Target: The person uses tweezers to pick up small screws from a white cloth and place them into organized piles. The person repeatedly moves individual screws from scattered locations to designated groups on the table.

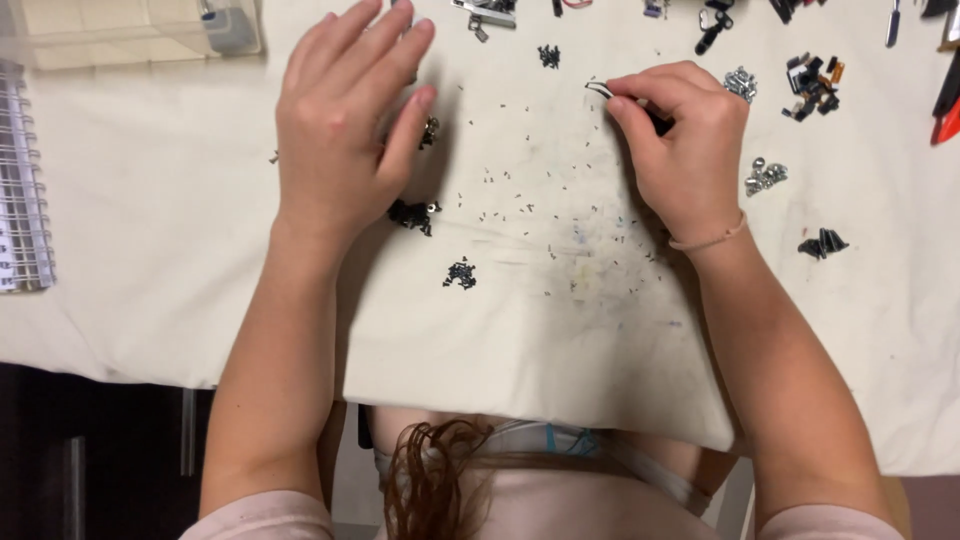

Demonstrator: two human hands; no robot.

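A person sat at a worktop [150, 250] covered by a pale cloth [540, 340], both bare hands over a spread of tiny dark screws [545, 215]. The left hand [345, 120] lay flat at about ten o'clock from the cloth's centre, its grip slack and empty, fingers stretched toward twelve and resting on the fabric. Small heaps of black parts [413, 214] sat just beside that hand at its four o'clock, with another heap [460, 274] lower, toward six. The right hand [685, 140], at about two o'clock, kept its grip pinched closed on tweezers [600, 90], whose tips pointed toward nine o'clock just above the scattered screws. A thin band [712, 240] circled that wrist. Silver nuts [765, 177] lay near the right hand at three o'clock, and mixed black and orange parts [812, 85] lay farther out at two. A spiral notebook [22, 180] rested at the far nine o'clock edge, and a clear box [130, 30] stood at eleven.
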